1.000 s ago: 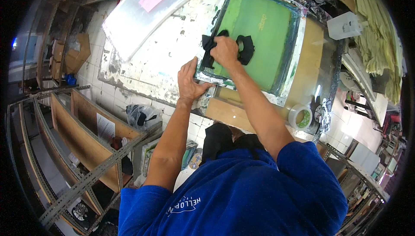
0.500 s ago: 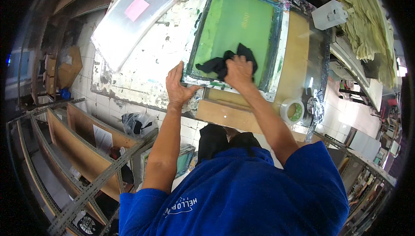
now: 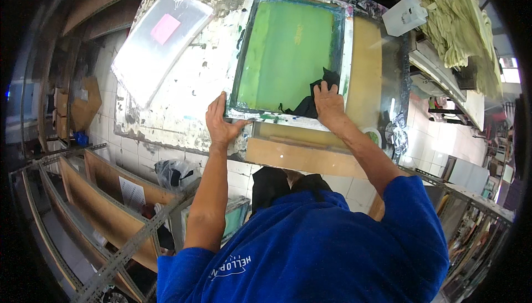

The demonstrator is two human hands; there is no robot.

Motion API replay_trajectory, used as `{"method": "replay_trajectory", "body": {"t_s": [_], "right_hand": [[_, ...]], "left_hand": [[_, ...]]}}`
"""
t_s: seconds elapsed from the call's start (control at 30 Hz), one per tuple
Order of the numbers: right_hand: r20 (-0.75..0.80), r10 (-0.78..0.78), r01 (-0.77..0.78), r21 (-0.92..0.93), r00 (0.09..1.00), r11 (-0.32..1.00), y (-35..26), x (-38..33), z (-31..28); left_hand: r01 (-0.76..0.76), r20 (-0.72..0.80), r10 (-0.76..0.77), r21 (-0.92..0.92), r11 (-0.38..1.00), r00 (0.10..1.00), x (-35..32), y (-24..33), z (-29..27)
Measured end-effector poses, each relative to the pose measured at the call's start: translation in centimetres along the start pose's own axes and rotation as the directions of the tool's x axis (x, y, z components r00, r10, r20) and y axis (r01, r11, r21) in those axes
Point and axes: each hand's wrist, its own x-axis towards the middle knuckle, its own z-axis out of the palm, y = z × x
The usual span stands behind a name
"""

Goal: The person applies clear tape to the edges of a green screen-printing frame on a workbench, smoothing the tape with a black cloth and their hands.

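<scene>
A screen-printing frame (image 3: 348, 53) with green mesh (image 3: 277, 53) lies on the worktable, its near edge toward me. My left hand (image 3: 223, 123) braces its near-left corner, fingers along the left side and thumb against the near edge. Bunched under my right hand (image 3: 330, 106) is a black cloth (image 3: 303, 107), pressed onto the mesh at the near-right corner. Part of the cloth is covered by that hand. Faint yellowish marks show in the mesh's upper right.
Left of the frame lies a clear plastic sheet stack (image 3: 158, 53) with a pink paper (image 3: 165, 28). A tape roll (image 3: 372, 135) sits partly behind my right forearm. A white plastic container (image 3: 404, 16) stands far right. Wooden-shelved metal racks (image 3: 105, 203) flank me at lower left.
My right hand has slid the black cloth rightward across the mesh into the near-right corner. My left hand stays at the near-left corner. The whole view has shifted slightly.
</scene>
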Motion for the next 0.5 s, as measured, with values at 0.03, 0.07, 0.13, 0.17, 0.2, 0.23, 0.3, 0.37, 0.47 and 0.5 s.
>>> {"method": "replay_trajectory", "body": {"t_s": [0.03,0.07,0.13,0.17,0.2,0.23,0.3,0.37,0.47,0.5], "right_hand": [[0.000,0.011,-0.011,0.010,1.000,1.000,-0.2,0.0,-0.1],[0.001,0.022,-0.022,0.020,1.000,1.000,-0.3,0.0,-0.1],[0.001,0.046,-0.046,0.017,0.999,0.999,-0.6,0.2,-0.2],[-0.010,0.053,-0.053,-0.003,0.999,0.999,-0.8,0.3,-0.2],[-0.023,0.060,-0.061,-0.024,0.998,0.998,-0.9,0.4,-0.6],[-0.036,0.067,-0.069,-0.044,0.997,0.997,-0.9,0.6,-0.7],[-0.178,0.079,-0.093,-0.076,0.981,0.993,0.1,1.6,0.1],[-0.217,0.087,-0.110,-0.099,0.972,0.989,1.4,2.7,-0.9],[-0.339,0.109,-0.170,-0.156,0.935,0.973,2.7,5.5,-0.8],[-0.357,0.110,-0.175,-0.154,0.927,0.972,2.8,6.9,-0.8]], "left_hand": [[0.002,0.005,-0.002,0.005,1.000,1.000,0.0,0.0,-0.1],[0.024,0.012,-0.024,-0.003,1.000,1.000,-0.2,0.1,-0.1],[0.015,0.011,-0.015,0.001,1.000,1.000,-0.3,0.0,0.0],[0.011,0.011,-0.011,0.003,1.000,1.000,-0.3,-0.1,0.0],[0.007,0.013,-0.007,-0.005,1.000,1.000,-0.2,-0.2,0.0],[-0.004,0.008,0.004,-0.011,1.000,1.000,-0.2,-0.2,0.0],[-0.032,-0.003,0.032,-0.023,0.999,0.999,-0.2,-0.2,0.2],[-0.042,-0.006,0.042,-0.033,0.999,0.999,-0.1,-0.4,0.1],[-0.036,0.000,0.036,-0.065,0.997,0.999,0.2,-0.1,-0.1],[-0.029,0.000,0.030,-0.063,0.998,1.000,0.1,-0.3,-0.2]]}}
